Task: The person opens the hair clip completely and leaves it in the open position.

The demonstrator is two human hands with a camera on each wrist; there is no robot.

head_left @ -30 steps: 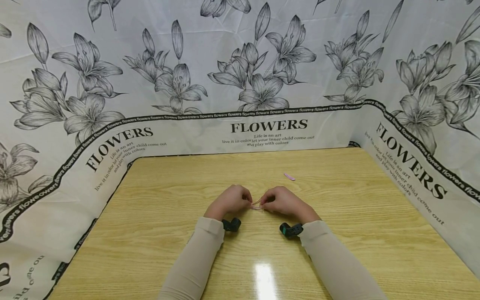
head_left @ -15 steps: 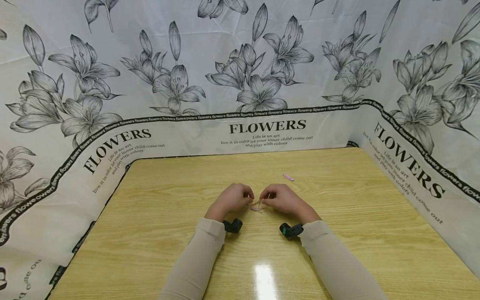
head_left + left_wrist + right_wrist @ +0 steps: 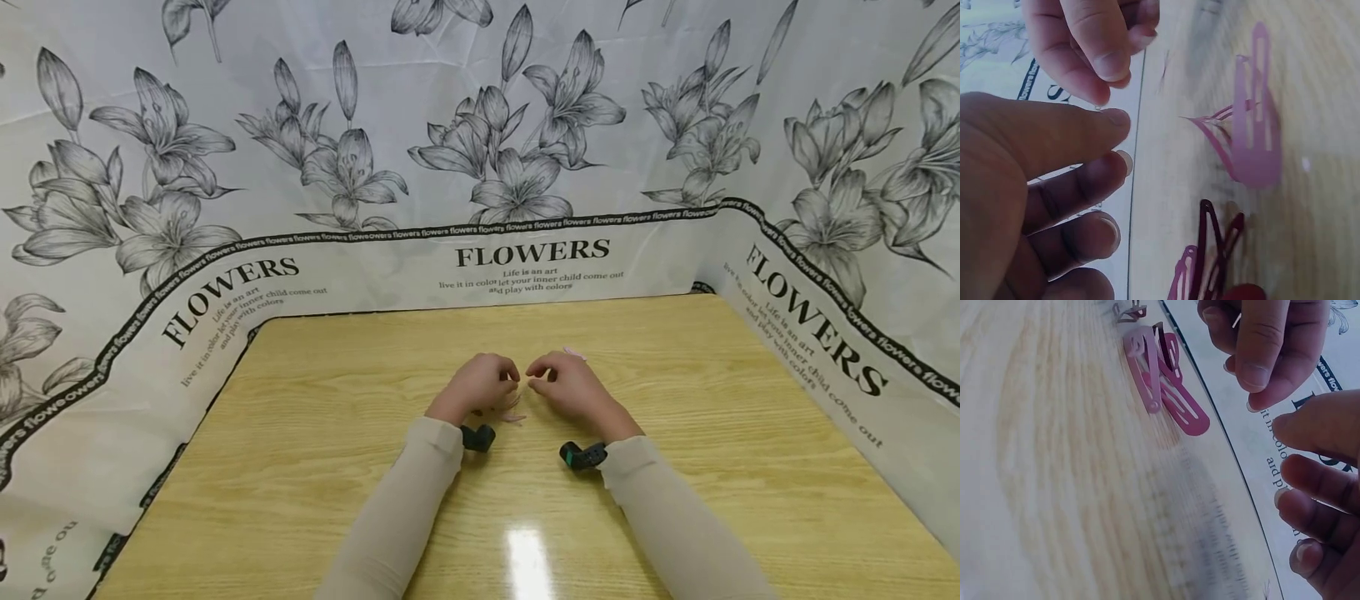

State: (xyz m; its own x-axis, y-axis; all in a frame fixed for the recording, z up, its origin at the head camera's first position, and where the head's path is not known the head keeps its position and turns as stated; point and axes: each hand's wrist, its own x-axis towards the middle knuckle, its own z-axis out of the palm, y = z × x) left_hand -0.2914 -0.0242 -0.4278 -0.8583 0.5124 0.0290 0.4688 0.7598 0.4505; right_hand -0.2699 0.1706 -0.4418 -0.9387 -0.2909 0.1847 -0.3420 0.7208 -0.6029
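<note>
My left hand (image 3: 480, 385) and right hand (image 3: 576, 388) hover over the table, fingertips facing each other with a small gap. In the left wrist view the left hand (image 3: 1054, 162) has loosely bent fingers and nothing between them; the right hand (image 3: 1094, 40) shows at the top. The right hand (image 3: 1329, 481) is likewise bare in its own wrist view, thumb and fingers relaxed. Pink snap hair clips (image 3: 512, 415) lie just below the hands, some standing propped open. A dark red snap clip (image 3: 1205, 244) lies beside a smaller pink clip (image 3: 1183, 275).
Another pink hair clip (image 3: 574, 354) lies farther back, partly behind the right hand. The wooden table (image 3: 330, 483) is bordered by a white flower-printed cloth (image 3: 375, 275) at the back and sides. Both wrists wear black bands (image 3: 582, 455).
Both hands have moved away from the pink clips, up and slightly forward over the table. The clips they fingered earlier now lie on the table below them.
</note>
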